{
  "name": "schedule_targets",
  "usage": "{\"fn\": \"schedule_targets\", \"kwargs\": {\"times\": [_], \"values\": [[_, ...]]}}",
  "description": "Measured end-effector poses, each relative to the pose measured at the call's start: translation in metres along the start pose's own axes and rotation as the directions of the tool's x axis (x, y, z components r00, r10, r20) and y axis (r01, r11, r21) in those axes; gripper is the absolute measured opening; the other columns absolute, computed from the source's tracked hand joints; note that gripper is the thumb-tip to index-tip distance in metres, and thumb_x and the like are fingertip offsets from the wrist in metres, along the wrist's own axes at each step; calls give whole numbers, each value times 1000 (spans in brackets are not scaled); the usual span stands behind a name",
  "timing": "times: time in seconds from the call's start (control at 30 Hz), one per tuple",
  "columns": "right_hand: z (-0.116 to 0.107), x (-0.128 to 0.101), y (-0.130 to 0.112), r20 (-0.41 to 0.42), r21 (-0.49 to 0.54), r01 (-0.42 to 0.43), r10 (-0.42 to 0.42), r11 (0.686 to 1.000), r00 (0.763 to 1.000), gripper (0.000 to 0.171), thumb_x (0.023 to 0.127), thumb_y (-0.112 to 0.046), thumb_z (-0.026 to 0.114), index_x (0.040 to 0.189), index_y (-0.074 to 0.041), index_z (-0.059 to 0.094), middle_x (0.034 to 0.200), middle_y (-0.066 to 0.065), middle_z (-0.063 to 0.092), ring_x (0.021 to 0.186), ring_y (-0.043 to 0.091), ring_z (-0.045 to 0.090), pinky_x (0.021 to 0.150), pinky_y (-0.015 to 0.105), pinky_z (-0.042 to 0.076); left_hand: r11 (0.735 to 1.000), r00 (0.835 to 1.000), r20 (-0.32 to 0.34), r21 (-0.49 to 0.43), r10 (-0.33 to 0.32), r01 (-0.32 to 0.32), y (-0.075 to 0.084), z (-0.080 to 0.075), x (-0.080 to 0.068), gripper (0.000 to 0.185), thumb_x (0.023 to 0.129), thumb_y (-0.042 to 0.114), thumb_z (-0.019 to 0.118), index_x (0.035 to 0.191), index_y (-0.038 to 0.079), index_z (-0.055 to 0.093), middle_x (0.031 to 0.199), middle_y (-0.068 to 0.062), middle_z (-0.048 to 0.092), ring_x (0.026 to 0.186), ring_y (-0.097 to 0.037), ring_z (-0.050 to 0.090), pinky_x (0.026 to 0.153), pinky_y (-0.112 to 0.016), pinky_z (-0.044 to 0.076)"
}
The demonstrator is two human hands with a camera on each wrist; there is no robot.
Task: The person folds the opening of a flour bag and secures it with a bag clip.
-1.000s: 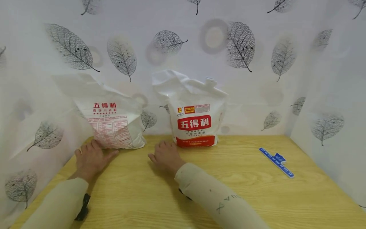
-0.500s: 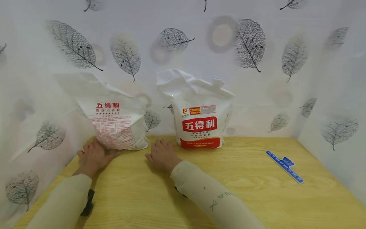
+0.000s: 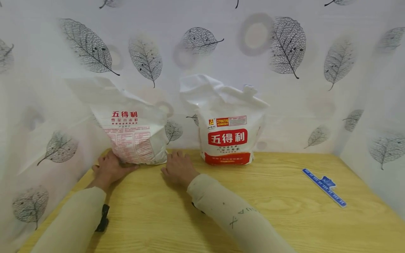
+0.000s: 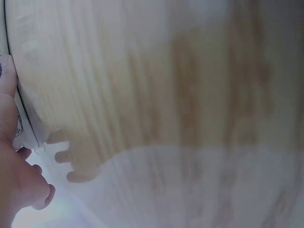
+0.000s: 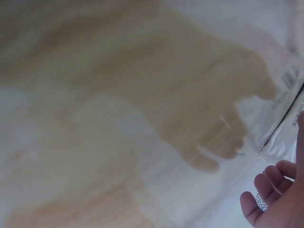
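Since one second ago, the right hand (image 3: 180, 168) has moved leftward, away from the right bag (image 3: 227, 137), and its fingertips are now at the lower right corner of the left bag (image 3: 126, 121). By my judgement, this means that the left bag is the one being handled, because the left hand (image 3: 110, 169) is already at its other lower corner. The bags themselves seem to stand in the same places on the table (image 3: 278, 200).

On the left hand, thumb and fingers are apart: the thumb lies along the bottom front edge, the fingers reach to the side. How firmly they press, I cannot tell. The right hand's fingers are loosely bent and pinch nothing that I see; if they touch the corner or stop just beside it, I cannot say.

Both bags stand upright near the back, bulging low and slack above, so I judge them partly filled. The print speaks of wheat flour, but no contents are visible. On top of the right bag sits a small pale tab (image 3: 250, 90), perhaps a fastener. The blue clip (image 3: 323, 186) lies to the right, well apart from both hands.
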State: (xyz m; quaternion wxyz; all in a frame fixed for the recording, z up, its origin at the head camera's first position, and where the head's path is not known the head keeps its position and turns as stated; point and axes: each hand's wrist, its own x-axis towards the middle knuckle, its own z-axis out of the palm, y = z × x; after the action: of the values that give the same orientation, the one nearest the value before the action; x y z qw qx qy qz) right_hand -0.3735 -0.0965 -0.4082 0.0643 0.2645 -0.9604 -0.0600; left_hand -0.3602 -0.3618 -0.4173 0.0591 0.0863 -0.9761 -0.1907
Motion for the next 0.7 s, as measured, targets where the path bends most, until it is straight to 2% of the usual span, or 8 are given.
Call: {"fn": "schedule_targets", "kwargs": {"times": [0.17, 0.33, 0.43, 0.53, 0.7], "values": [[2, 2, 3, 8, 28, -26, 26, 999, 1000, 60, 102, -59, 36, 136, -12, 51, 132, 6, 52, 121, 23, 48, 97, 43, 46, 1000, 1000, 19, -27, 0, 1, 2, 1, 4, 126, 67, 76, 75, 145, -9, 23, 142, -36, 32, 125, -62, 25, 91, -75, 19], [1, 3, 2, -25, 24, -32, 33, 999, 999, 67, 102, -60, 37, 146, -10, 42, 142, 5, 48, 127, 22, 46, 98, 42, 46, 997, 999, 47, -75, 6, -3, -2, -2, 8, 133, 62, 78, 77, 148, -6, 19, 145, -36, 30, 126, -64, 21, 90, -75, 16], [-2, 3, 0, -22, 0, -34, 34, 999, 999, 68, 102, -60, 36, 148, -10, 40, 145, 5, 46, 129, 22, 45, 99, 42, 46, 995, 995, 98, -98, 11, -1, -5, -6, 9, 135, 64, 77, 77, 152, -4, 14, 149, -36, 28, 129, -65, 16, 90, -76, 13], [-4, 4, -2, 8, 3, -37, 37, 999, 999, 67, 102, -60, 36, 148, -12, 40, 146, 3, 45, 132, 22, 43, 102, 43, 43, 994, 990, 136, -107, 41, -27, -11, -12, 8, 133, 67, 76, 75, 154, -2, 10, 151, -37, 25, 128, -66, 16, 88, -75, 13], [-1, 8, -5, 35, 15, -40, 40, 999, 999, 69, 100, -62, 36, 148, -12, 40, 146, 3, 44, 133, 22, 41, 104, 44, 41, 992, 983, 157, -102, 96, -81, -22, -18, 11, 129, 76, 71, 71, 158, 2, -2, 156, -38, 15, 128, -70, 15, 86, -77, 14]]}}
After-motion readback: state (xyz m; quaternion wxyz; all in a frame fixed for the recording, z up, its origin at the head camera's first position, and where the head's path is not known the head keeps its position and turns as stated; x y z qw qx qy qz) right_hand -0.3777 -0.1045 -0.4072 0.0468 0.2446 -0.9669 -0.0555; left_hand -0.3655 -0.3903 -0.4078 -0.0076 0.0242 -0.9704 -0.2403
